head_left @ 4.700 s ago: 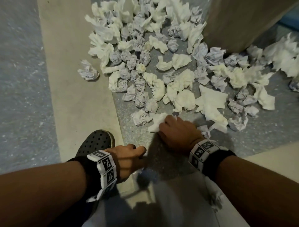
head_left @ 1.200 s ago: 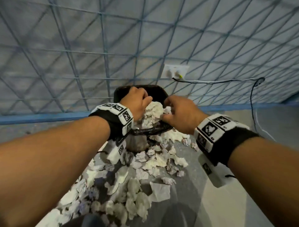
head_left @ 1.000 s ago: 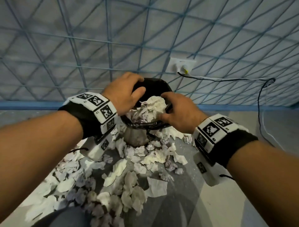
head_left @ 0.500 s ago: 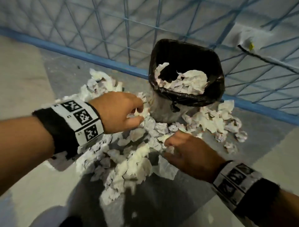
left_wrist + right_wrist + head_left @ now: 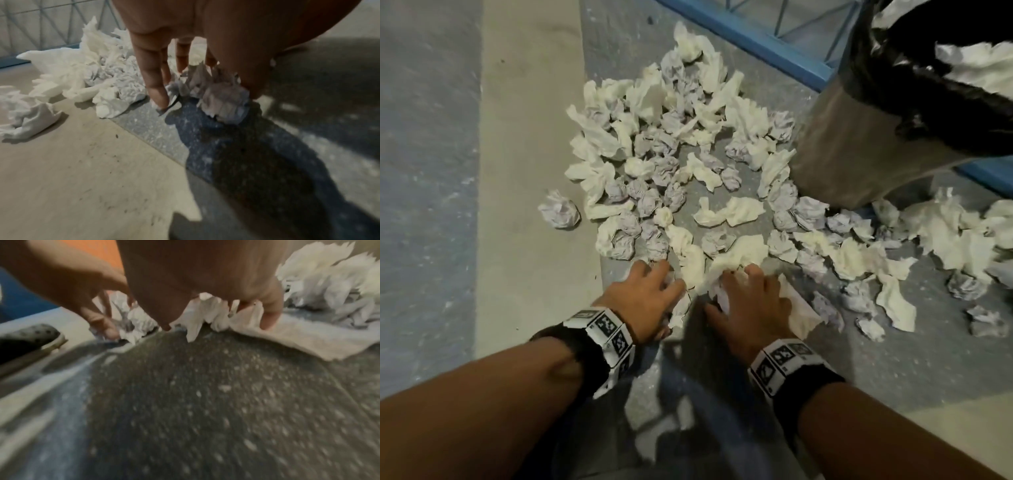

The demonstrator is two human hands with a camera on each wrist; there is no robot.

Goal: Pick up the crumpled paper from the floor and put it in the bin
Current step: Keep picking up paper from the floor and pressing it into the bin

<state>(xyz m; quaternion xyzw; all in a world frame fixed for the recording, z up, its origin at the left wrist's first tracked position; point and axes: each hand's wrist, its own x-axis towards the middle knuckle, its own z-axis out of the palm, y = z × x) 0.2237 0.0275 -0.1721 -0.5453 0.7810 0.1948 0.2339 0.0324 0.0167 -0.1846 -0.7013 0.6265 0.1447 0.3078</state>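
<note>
The step in hand is gathering. Both hands are down at the near edge of the paper pile on the floor. The left hand has its fingers and thumb curled round a greyish paper ball, which sits right on the floor. The right hand claws into white tissue and a small crumpled ball, fingers bent round them, one corner of a flat sheet caught under the little finger.

The bin, lined with a black bag and already holding paper, stands to the upper right, just beside the pile.

Most of the paper is still on the floor, so the task looks far from done. The next move calls for closing both grips firmly, lifting without shedding loose pieces, and carrying the load up over the bin's rim.
</note>
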